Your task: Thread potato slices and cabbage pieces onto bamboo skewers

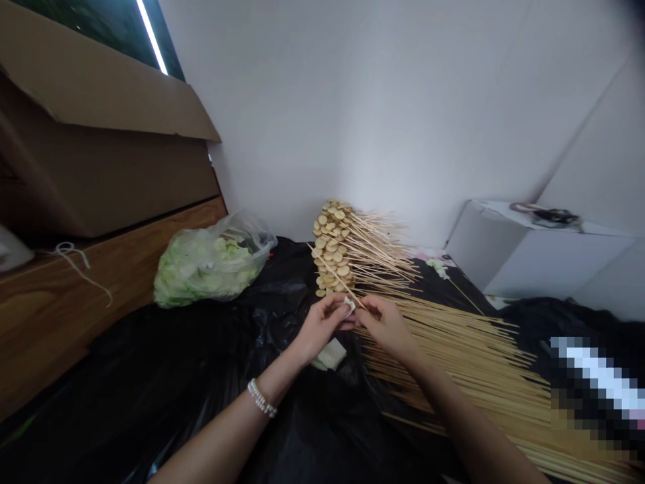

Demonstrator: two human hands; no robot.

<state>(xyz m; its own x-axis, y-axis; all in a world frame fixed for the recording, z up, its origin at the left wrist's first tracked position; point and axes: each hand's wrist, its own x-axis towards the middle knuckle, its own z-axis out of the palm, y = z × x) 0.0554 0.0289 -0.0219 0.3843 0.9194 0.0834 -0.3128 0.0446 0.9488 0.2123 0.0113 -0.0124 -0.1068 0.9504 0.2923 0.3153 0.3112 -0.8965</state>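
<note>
My left hand (pixel 322 323) and my right hand (pixel 383 321) meet at the centre of the view, fingers pinched together. Between them sits a small pale folded piece of food (pixel 349 306), with a thin bamboo skewer (pixel 332 274) running up and left from it. My left wrist wears a white bead bracelet (pixel 261 398). Just below the left hand lies a pale greenish piece (pixel 331 354) on the black plastic sheet (pixel 201 376). Behind the hands is a stack of loaded skewers (pixel 335 245) carrying round tan slices.
A large spread of bare bamboo skewers (pixel 468 356) lies to the right. A clear bag of green leaves (pixel 209 265) sits at left beside a wooden ledge (pixel 65 302) and a cardboard box (pixel 101 128). A white box (pixel 534 252) stands at right.
</note>
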